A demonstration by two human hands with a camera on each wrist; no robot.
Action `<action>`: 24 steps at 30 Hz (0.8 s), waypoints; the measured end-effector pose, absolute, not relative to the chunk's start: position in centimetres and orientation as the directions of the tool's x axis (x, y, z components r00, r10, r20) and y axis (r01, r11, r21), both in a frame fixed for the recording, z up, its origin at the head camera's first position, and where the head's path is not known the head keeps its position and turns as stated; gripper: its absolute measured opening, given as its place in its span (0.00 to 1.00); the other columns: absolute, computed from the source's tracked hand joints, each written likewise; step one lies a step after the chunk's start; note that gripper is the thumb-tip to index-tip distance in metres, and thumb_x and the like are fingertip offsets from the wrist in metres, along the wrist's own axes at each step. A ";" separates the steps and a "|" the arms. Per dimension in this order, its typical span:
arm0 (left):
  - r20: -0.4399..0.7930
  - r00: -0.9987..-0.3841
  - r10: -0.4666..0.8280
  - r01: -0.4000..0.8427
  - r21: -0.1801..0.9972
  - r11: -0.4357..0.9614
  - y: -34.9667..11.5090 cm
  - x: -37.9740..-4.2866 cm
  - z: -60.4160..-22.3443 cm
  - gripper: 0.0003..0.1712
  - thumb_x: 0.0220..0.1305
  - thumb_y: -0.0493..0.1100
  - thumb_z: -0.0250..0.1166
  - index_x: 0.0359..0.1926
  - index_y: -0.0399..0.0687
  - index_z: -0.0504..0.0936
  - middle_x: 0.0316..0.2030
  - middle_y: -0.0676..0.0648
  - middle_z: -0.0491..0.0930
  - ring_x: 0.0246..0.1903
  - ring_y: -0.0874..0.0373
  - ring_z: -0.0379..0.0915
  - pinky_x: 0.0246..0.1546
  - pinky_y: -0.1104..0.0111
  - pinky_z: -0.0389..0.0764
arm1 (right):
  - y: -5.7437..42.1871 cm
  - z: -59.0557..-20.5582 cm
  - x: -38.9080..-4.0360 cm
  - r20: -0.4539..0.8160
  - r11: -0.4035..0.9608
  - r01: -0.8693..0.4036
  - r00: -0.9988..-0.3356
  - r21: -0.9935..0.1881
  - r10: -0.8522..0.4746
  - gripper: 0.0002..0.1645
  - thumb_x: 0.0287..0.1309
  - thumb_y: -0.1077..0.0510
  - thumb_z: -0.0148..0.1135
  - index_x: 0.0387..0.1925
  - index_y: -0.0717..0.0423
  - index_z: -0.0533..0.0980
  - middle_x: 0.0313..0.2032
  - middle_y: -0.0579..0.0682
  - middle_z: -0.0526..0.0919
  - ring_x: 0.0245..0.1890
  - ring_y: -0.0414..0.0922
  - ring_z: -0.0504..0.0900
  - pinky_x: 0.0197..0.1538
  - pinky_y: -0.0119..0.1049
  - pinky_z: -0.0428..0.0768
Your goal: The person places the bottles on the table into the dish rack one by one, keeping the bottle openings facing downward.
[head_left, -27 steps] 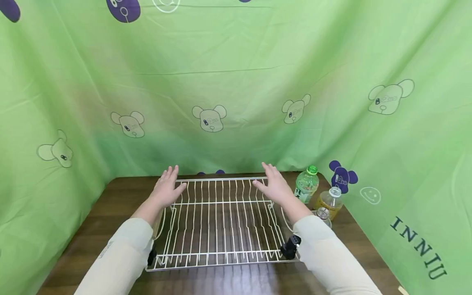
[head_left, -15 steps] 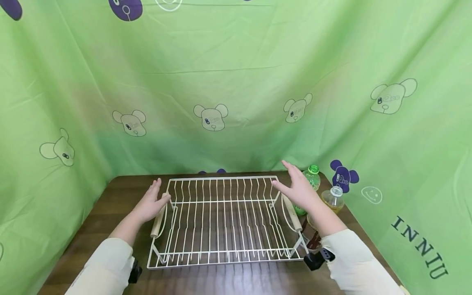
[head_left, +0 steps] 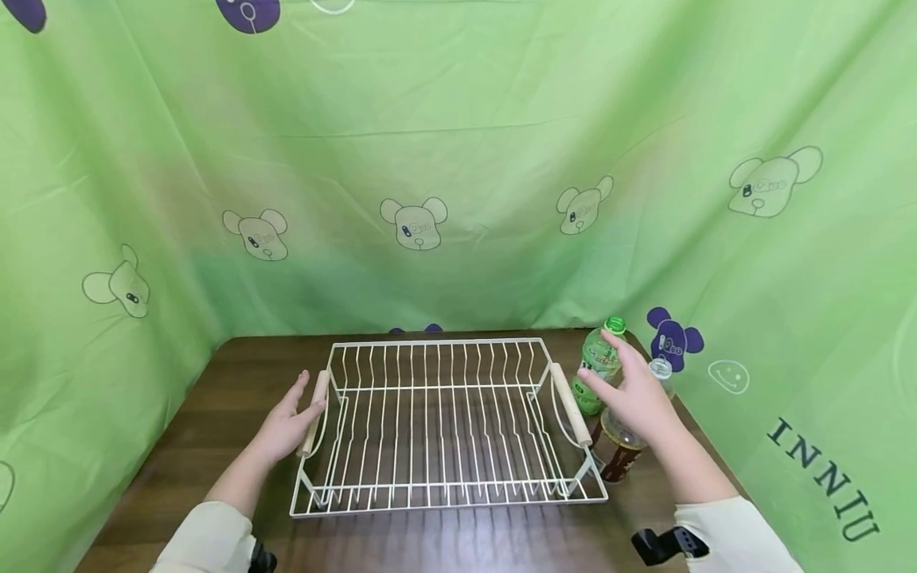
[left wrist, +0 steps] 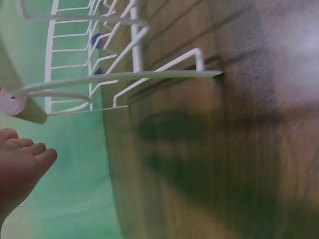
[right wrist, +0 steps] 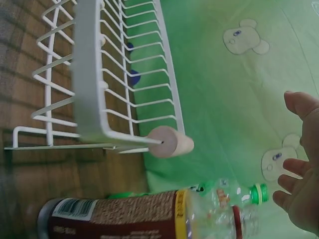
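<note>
The white rack (head_left: pixel 442 387) lies lengthwise left-to-right, left hand (head_left: pixel 285 427) and right hand (head_left: pixel 637 399) both unclenched.

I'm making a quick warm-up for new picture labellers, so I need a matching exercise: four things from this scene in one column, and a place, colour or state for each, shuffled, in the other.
Column one
1. wire rack
2. left hand
3. right hand
4. curtain

Column two
A. green, printed with bear heads
B. beside the wooden handle at the rack's left end
C. white, on the brown table
D. partly hiding bottles in the head view

Right pairs: 1-C, 2-B, 3-D, 4-A
</note>
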State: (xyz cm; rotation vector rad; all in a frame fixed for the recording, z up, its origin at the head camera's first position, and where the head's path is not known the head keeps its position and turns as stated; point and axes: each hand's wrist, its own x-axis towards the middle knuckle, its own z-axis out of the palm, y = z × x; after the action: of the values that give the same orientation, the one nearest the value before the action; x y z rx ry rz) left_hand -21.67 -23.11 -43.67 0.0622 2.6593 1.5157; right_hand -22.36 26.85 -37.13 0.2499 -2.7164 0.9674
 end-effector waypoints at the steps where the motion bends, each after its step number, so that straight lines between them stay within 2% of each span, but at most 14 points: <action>1: -0.062 -0.996 0.069 -0.020 0.866 0.499 -23.0 -21.6 -43.8 0.42 0.74 0.43 0.51 0.77 0.37 0.37 0.77 0.33 0.35 0.72 0.27 0.41 0.68 0.44 0.63 | 27.0 -37.2 -22.1 0.290 0.766 -0.237 -0.954 -0.597 -0.070 0.50 0.63 0.43 0.61 0.76 0.59 0.50 0.72 0.71 0.54 0.68 0.72 0.58 0.63 0.74 0.58; 3: -0.084 -0.995 0.056 -0.046 0.871 0.490 -22.8 -21.5 -44.1 0.43 0.74 0.44 0.52 0.77 0.39 0.36 0.76 0.32 0.36 0.71 0.26 0.44 0.61 0.46 0.73 | 27.4 -37.4 -21.7 0.286 0.768 -0.223 -0.957 -0.601 -0.054 0.50 0.64 0.43 0.61 0.76 0.59 0.50 0.72 0.72 0.54 0.66 0.74 0.60 0.61 0.74 0.60; 6: -0.093 -0.995 0.041 -0.062 0.874 0.483 -22.5 -21.4 -44.3 0.43 0.74 0.43 0.52 0.77 0.39 0.37 0.76 0.30 0.39 0.70 0.27 0.48 0.56 0.48 0.77 | 28.0 -37.8 -21.0 0.281 0.768 -0.201 -0.959 -0.608 -0.029 0.50 0.63 0.43 0.61 0.75 0.60 0.50 0.71 0.73 0.55 0.64 0.75 0.61 0.60 0.75 0.60; 11: -0.102 -0.994 0.042 -0.070 0.880 0.470 -22.5 -21.6 -45.1 0.42 0.73 0.40 0.51 0.77 0.36 0.37 0.74 0.26 0.42 0.70 0.34 0.51 0.65 0.48 0.67 | 29.0 -38.9 -20.2 0.287 0.749 -0.182 -0.958 -0.637 0.011 0.50 0.62 0.46 0.63 0.75 0.61 0.51 0.69 0.75 0.57 0.66 0.75 0.58 0.59 0.76 0.59; 16: -0.097 -0.993 0.064 -0.065 0.916 0.395 -22.5 -21.9 -45.7 0.42 0.72 0.37 0.51 0.76 0.34 0.37 0.76 0.29 0.38 0.73 0.37 0.43 0.71 0.47 0.55 | 29.9 -39.8 -19.4 0.276 0.744 -0.151 -0.960 -0.650 0.046 0.51 0.61 0.47 0.65 0.75 0.60 0.51 0.69 0.77 0.56 0.65 0.75 0.58 0.59 0.77 0.58; 24: -0.101 -0.992 0.078 -0.069 0.938 0.340 -22.5 -21.8 -45.8 0.41 0.72 0.34 0.49 0.76 0.34 0.37 0.76 0.30 0.36 0.74 0.38 0.38 0.72 0.48 0.50 | 30.9 -41.5 -18.4 0.305 0.720 -0.153 -0.949 -0.676 0.084 0.53 0.56 0.50 0.68 0.75 0.60 0.51 0.68 0.76 0.58 0.65 0.75 0.58 0.59 0.76 0.58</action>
State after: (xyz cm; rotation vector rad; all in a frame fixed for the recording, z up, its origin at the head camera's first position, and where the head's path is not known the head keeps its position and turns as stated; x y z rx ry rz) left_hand -21.75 -22.52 -45.85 0.0088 2.4644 1.7347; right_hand -18.44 30.89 -41.45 0.0543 -2.6120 1.0674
